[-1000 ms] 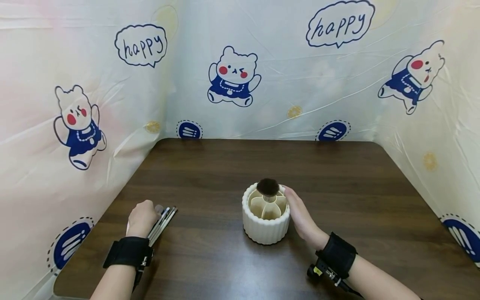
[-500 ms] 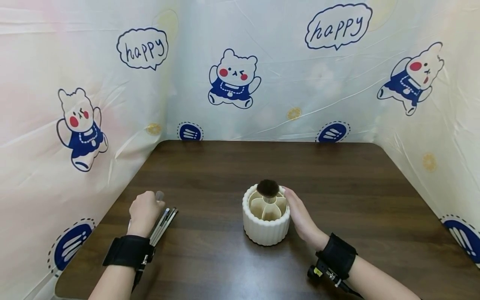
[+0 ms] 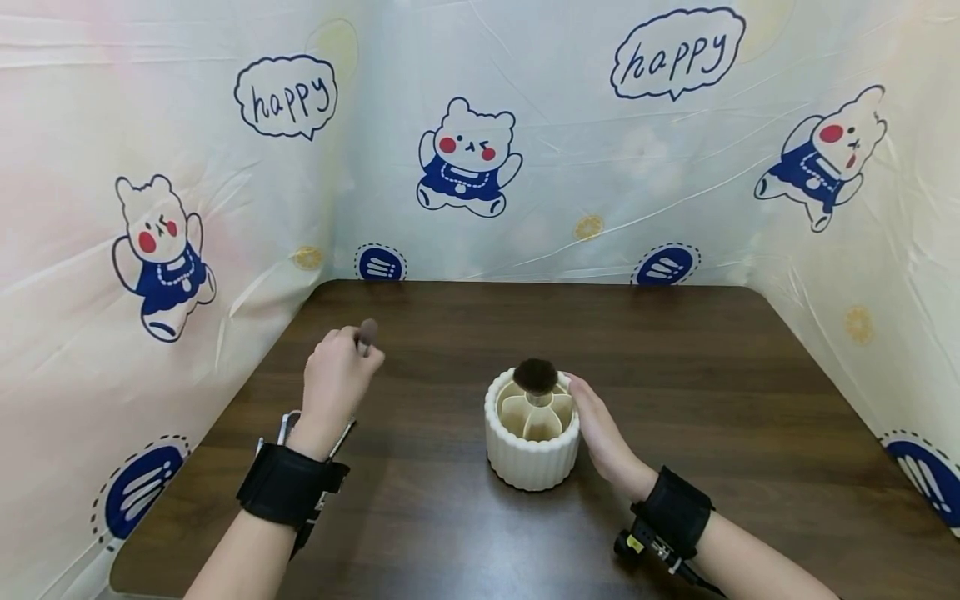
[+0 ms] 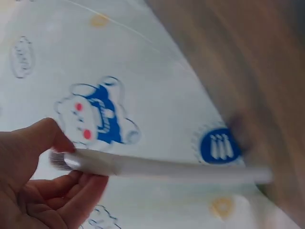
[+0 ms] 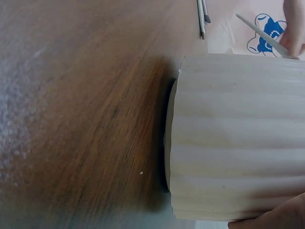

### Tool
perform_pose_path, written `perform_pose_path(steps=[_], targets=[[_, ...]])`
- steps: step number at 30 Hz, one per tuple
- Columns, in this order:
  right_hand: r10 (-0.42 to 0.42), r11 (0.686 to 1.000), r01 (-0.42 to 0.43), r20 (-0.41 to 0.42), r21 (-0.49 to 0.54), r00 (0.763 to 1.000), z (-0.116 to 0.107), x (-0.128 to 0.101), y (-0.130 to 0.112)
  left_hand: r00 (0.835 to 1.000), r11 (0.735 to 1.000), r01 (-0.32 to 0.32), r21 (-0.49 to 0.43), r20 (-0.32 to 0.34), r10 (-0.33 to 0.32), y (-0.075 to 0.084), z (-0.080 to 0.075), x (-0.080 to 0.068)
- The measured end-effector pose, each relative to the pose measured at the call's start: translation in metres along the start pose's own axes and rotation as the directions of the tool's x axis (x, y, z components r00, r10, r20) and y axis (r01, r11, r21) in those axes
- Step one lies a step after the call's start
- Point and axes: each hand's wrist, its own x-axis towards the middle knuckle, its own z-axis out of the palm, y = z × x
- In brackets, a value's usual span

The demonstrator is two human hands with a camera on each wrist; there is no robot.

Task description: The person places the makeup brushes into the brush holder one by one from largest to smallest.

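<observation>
My left hand (image 3: 339, 371) pinches a makeup brush (image 4: 162, 168) between thumb and fingers, close to its bristle end. The brush has a long white handle and is lifted off the table, its bristles showing above the hand in the head view. A cream ribbed brush holder (image 3: 532, 450) with inner dividers stands upright near the table's middle. One dark-bristled makeup brush (image 3: 536, 377) stands in it. My right hand (image 3: 606, 433) grips the holder's right side; its fingers are mostly hidden behind the holder.
More makeup brushes (image 3: 342, 439) lie on the table under the left wrist, mostly hidden by it; their ends (image 5: 202, 21) show in the right wrist view. The brown wooden table (image 3: 450, 333) is bordered by a printed curtain (image 3: 570, 150) at the back and sides.
My left hand has risen from the loose brushes with one brush and moved right and away from me. The right hand and the holder have stayed in place.
</observation>
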Motion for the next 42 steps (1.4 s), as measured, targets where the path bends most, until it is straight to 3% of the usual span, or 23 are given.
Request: perform_pose_path(steps=[3,6,13,20,23,25,31,36,42], targets=[[-0.001,1.0,0.001,-0.004,-0.001,1.0,0.0,0.0,0.0,1.0,0.991,0.007,-0.13,-0.01,-0.009,0.017,-0.002,0.004],[-0.006,1.0,0.006,-0.004,0.0,1.0,0.0,0.0,0.0,0.999,0.953,0.037,-0.301,0.0,-0.039,0.034,-0.003,0.008],[-0.014,1.0,0.014,-0.004,-0.002,1.0,0.0,-0.001,-0.001,0.995,0.805,0.102,-0.584,0.061,-0.081,0.069,-0.008,0.01],[-0.024,1.0,0.024,-0.009,0.003,1.0,0.0,0.0,0.001,0.997,0.635,0.061,-0.77,0.017,-0.075,0.092,-0.003,0.008],[-0.025,1.0,0.025,-0.007,0.002,1.0,0.001,-0.001,0.001,0.998,0.597,0.055,-0.8,0.026,-0.058,0.098,0.004,0.006],[-0.023,1.0,0.023,-0.003,-0.001,1.0,0.001,-0.001,0.0,0.998,0.592,0.061,-0.804,0.045,-0.043,0.1,0.009,0.005],[-0.021,1.0,0.021,-0.003,0.001,1.0,0.002,-0.001,0.0,0.994,0.637,0.095,-0.765,0.109,-0.017,0.102,0.027,-0.002],[-0.02,1.0,0.02,-0.004,0.001,1.0,0.002,-0.001,0.0,0.986,0.65,0.128,-0.749,0.167,-0.001,0.102,0.044,-0.01],[-0.013,1.0,0.013,-0.003,-0.001,1.0,0.002,0.0,0.002,0.973,0.692,0.122,-0.711,0.224,0.059,0.102,0.065,-0.02]])
